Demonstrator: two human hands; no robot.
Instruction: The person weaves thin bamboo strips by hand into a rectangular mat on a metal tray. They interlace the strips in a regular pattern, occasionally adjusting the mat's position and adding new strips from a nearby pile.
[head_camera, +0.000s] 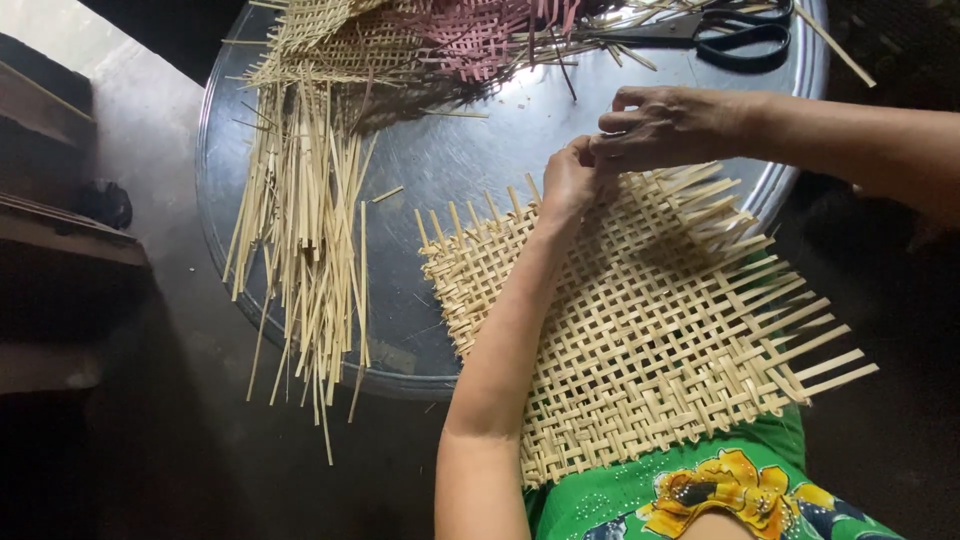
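A pale woven bamboo mat (650, 330) lies across my lap and the edge of a round metal tray table (440, 150). My left hand (570, 182) presses its fingertips on the mat's far edge, pinching a strip there. My right hand (665, 125) comes in from the right, fingers curled on the same far edge, right next to the left hand. Loose strip ends stick out all around the mat.
A bundle of loose bamboo strips (305, 240) lies on the table's left, overhanging its rim. Other woven pieces, one pinkish (470, 35), sit at the back. Black-handled scissors (720, 35) lie at the back right. Dark floor surrounds the table.
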